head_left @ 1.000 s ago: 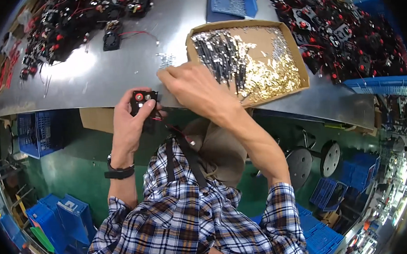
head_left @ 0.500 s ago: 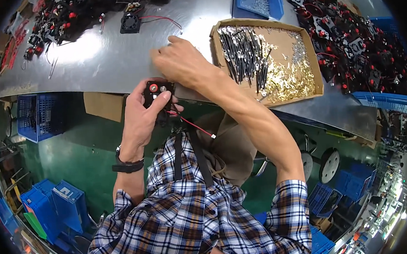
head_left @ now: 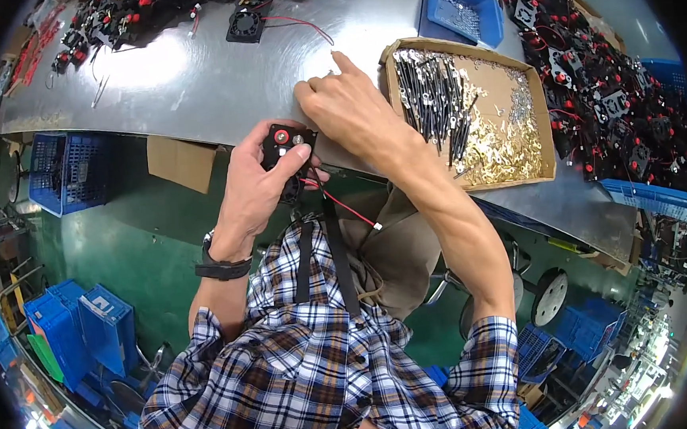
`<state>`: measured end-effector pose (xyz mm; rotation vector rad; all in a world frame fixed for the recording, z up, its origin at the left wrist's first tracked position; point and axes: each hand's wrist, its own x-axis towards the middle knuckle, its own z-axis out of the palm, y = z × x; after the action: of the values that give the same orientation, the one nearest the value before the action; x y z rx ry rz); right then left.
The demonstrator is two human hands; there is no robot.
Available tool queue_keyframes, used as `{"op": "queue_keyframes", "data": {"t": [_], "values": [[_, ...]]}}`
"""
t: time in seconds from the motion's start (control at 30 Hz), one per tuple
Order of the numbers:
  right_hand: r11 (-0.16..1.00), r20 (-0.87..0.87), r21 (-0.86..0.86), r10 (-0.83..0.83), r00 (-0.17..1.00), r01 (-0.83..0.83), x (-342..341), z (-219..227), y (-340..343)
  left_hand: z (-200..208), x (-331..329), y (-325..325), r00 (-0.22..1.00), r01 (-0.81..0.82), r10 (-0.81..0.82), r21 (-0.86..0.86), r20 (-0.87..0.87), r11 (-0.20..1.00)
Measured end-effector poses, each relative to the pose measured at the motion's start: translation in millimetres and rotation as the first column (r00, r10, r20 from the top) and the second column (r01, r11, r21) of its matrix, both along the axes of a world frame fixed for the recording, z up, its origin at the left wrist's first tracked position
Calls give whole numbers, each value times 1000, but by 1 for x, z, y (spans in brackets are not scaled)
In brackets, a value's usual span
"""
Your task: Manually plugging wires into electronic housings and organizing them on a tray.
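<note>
My left hand (head_left: 255, 177) is closed around a small black fan assembly (head_left: 284, 156). A red round terminal (head_left: 281, 137) and a silver one show on its upper face, and my thumb presses beside the silver one. From its lower side hangs a red-and-black wire lead (head_left: 347, 209) with a white plug. Just right of the assembly, my right hand (head_left: 344, 107) hovers over or rests on the steel table (head_left: 215, 88). Most of its fingers curl under, while one points outward to the far side. What they hold, if anything, is hidden.
A cardboard tray (head_left: 549, 140) holds black cables, gold terminals and silver washers. Behind it stands a blue bin (head_left: 430, 5) of small metal parts. Heaped assemblies (head_left: 606, 100) lie right, more at far left. One loose fan (head_left: 244, 25) lies ahead. Blue crates stand on the floor.
My right hand has moved slightly right, toward the cardboard tray, and is no longer blurred. My left hand still grips the fan assembly. The whole view has shifted a little.
</note>
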<state>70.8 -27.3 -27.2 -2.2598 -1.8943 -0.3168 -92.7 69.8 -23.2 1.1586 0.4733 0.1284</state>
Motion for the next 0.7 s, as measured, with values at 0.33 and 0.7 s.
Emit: {"op": "queue_keyframes", "data": {"t": [0.33,0.7], "values": [[999,-86,0,-33,996,33,1,13,-9,5,3,3,1000,19,-19,-16,-4,1000],[885,-662,296,-83,745,361,-41,26,-87,13,34,-31,982,150,-182,355,57,923]]}}
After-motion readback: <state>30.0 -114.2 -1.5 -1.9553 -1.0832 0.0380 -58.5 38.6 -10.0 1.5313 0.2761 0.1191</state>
